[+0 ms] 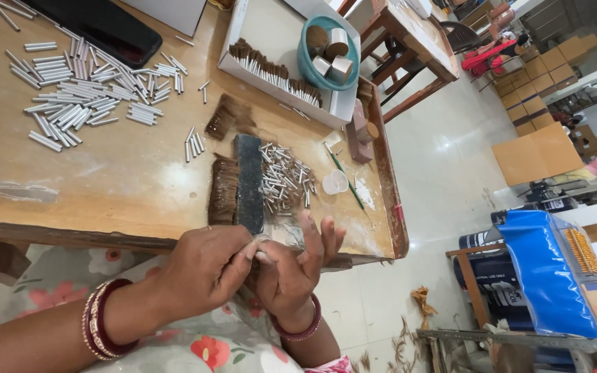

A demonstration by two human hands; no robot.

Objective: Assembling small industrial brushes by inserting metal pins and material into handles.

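My left hand [205,269] and my right hand [291,269] meet just below the near edge of the wooden table [126,173]. Together their fingertips pinch a small pale tube [262,254]; the right hand's other fingers are spread upward. Both wrists wear dark red bangles. Right above the hands lie a dark flat bar [249,181], a tuft of brown bristles [224,188] to its left and a scatter of short metal tubes [286,178] to its right.
A big pile of longer metal tubes [84,90] covers the table's far left, beside a black phone [95,27]. A white tray [271,41] holds finished brushes and a teal bowl [326,45]. Cardboard boxes [537,148] and blue packs [544,276] stand on the floor right.
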